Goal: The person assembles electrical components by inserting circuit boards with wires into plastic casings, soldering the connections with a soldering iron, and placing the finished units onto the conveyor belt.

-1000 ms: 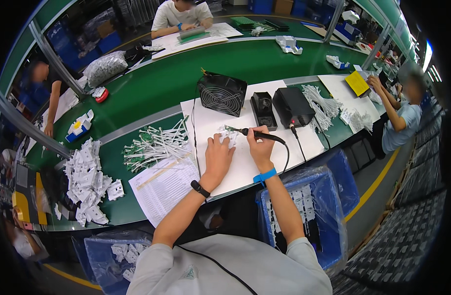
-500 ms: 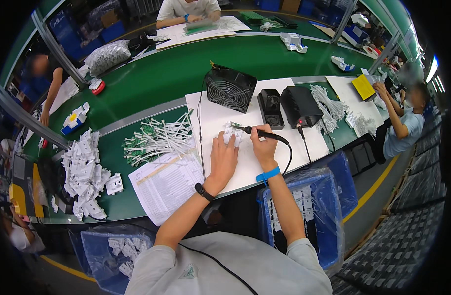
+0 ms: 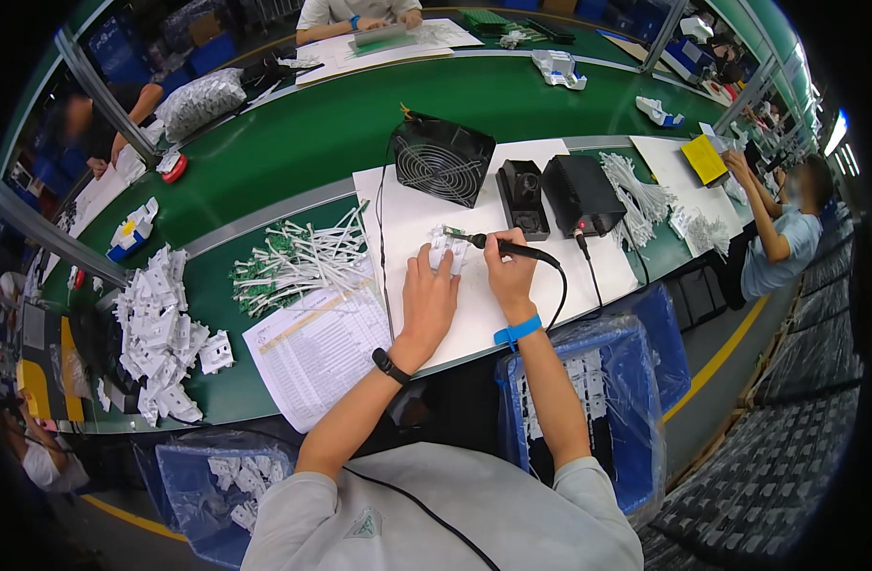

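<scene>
On the white work board point(image 3: 398, 205) my left hand point(image 3: 429, 303) steadies a small white plastic housing point(image 3: 443, 255), with its fingers closed about the near end. My right hand point(image 3: 510, 278) grips a black soldering iron point(image 3: 528, 251) like a pen. The iron's tip points left and meets the far end of the housing, where a bit of green circuit board point(image 3: 456, 232) shows. Whether the tip touches a joint is too small to tell. Beyond the hands stand a black fan point(image 3: 442, 162), an iron stand point(image 3: 524, 205) and a black soldering station point(image 3: 582, 200).
Left of the board lie wired green circuit boards point(image 3: 293, 262), a printed sheet point(image 3: 317, 354) and a heap of white housings point(image 3: 155, 333). White cables point(image 3: 636, 200) lie right of the station. Lined blue bins point(image 3: 636, 409) stand below the bench edge. Co-workers sit across and at the right.
My hands hold nearly the same pose, the iron's tip still at the housing. The view has shifted slightly. At the far left, a co-worker's arms have changed position.
</scene>
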A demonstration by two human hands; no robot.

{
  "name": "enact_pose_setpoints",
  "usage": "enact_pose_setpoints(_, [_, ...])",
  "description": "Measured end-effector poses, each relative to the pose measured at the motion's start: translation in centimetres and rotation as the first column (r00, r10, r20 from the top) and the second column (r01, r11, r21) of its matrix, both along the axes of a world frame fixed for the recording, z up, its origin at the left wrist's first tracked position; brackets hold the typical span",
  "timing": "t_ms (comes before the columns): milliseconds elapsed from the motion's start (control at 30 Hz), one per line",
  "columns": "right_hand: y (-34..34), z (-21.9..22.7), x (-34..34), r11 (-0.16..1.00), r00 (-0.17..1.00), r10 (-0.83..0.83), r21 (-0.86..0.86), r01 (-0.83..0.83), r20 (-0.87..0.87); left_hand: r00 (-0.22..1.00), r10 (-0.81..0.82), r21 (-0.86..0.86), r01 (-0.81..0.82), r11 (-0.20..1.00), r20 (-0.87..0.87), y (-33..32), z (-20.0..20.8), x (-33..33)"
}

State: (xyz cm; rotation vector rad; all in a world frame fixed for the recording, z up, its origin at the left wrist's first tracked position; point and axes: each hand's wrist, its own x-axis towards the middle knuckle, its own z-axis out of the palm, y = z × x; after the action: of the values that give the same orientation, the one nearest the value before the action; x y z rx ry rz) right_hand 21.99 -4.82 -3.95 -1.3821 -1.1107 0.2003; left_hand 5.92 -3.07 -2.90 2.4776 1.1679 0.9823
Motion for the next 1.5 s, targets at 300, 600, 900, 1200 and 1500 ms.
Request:
enact_pose_setpoints(300, [-0.3,-0.5,0.7,0.986,0.987,-0.087,0.129,0.104,-0.133,1.000,-0.002,-0.006,0.002,1.000,-0.005,-0.1,0.1,0.1])
enact_pose_setpoints(600, [-0.1,-0.1,0.8,0.984,0.991,-0.096,0.145,0.109,-0.090,0.999,-0.005,-0.002,0.004,1.000,-0.035,0.0,0.1,0.0])
enact_pose_setpoints(900, [0.1,0.1,1.1,0.988,0.993,-0.101,0.108,0.107,-0.057,1.000,0.001,-0.016,-0.001,1.000,-0.031,-0.1,0.1,0.1])
enact_pose_setpoints(1200, [0.0,-0.6,1.0,0.991,0.998,-0.066,0.118,0.065,0.001,1.000,-0.009,-0.014,0.009,1.000,-0.015,0.0,-0.2,-0.1])
enact_pose_setpoints(1500, [-0.2,-0.4,0.9,0.993,0.996,-0.069,0.097,0.063,0.059,0.999,0.009,-0.009,-0.009,1.000,-0.031,-0.1,-0.6,-0.1])
